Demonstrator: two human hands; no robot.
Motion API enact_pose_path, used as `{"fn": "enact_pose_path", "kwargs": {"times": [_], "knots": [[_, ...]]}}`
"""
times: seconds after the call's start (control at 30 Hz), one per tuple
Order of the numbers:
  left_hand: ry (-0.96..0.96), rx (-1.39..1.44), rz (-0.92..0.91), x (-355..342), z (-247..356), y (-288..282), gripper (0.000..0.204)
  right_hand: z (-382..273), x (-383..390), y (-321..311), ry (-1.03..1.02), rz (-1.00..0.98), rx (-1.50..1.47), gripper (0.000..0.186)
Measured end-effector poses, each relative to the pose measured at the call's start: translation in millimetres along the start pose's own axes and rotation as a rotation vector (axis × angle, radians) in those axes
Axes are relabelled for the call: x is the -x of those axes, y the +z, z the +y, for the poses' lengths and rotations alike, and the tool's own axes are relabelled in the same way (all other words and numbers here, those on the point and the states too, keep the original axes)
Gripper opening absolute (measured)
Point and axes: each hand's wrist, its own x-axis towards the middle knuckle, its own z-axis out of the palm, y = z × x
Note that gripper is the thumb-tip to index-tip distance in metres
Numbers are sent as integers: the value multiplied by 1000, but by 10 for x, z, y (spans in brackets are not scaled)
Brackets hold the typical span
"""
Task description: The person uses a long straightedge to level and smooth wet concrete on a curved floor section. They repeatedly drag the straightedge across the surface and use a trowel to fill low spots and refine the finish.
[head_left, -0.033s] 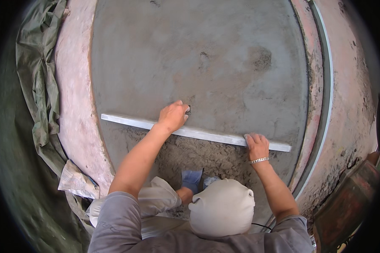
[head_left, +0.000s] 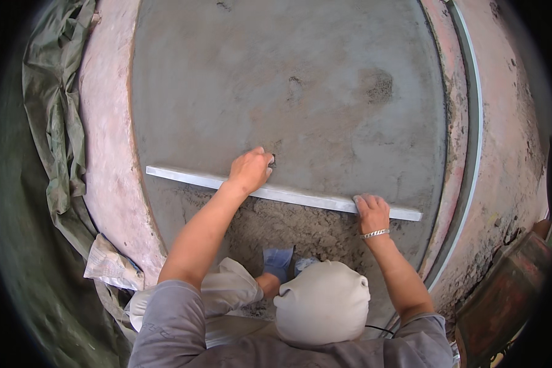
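Observation:
A long silvery metal straightedge (head_left: 300, 198) lies slightly aslant across a bed of grey wet mortar (head_left: 227, 92). Toward its right end my right hand (head_left: 373, 213) grips it, fingers curled over the far edge and a chain bracelet on the wrist. My left hand (head_left: 250, 170) is just beyond the bar with its wrist crossing over it. Its fingers are closed and bent down to the mortar beside a small dark spot; what they pinch, if anything, is hidden. On the near side of the bar the mortar (head_left: 282, 224) is rough and crumbly; on the far side it is smoother.
My feet in blue coverings (head_left: 278, 260) stand close behind the rough mortar. Pale pinkish slabs (head_left: 107, 122) border the left side. A crumpled green tarp (head_left: 52, 122) and a whitish sack (head_left: 113, 264) lie further left. A long metal strip (head_left: 476, 122) runs along the right.

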Motion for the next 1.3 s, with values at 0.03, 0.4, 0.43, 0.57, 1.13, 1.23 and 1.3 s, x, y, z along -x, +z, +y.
{"fn": "enact_pose_path", "kwargs": {"times": [0.03, 0.4, 0.43, 0.57, 1.13, 1.23, 1.3], "knots": [[15, -18, 17, -3, -18, 24, 21, -1, 3, 3, 1, 11, -1, 32], [-311, 413, 311, -307, 45, -374, 31, 46, -16, 58, 43, 58, 17, 29], [-419, 647, 327, -344, 142, -494, 33, 39, -9, 55, 48, 65, 5, 28], [-13, 1006, 355, -194, 1077, -649, 53, 24, -27, 29, 59, 34, -27, 29], [169, -530, -116, 616, -508, -268, 37, 55, -95, -17, -37, 105, -33, 40], [170, -426, 42, 344, -525, -424, 33, 179, -331, -235, 14, 91, 40, 40], [299, -360, 298, -58, -517, -655, 36, 394, -630, -419, 45, 134, 80, 41]]}}
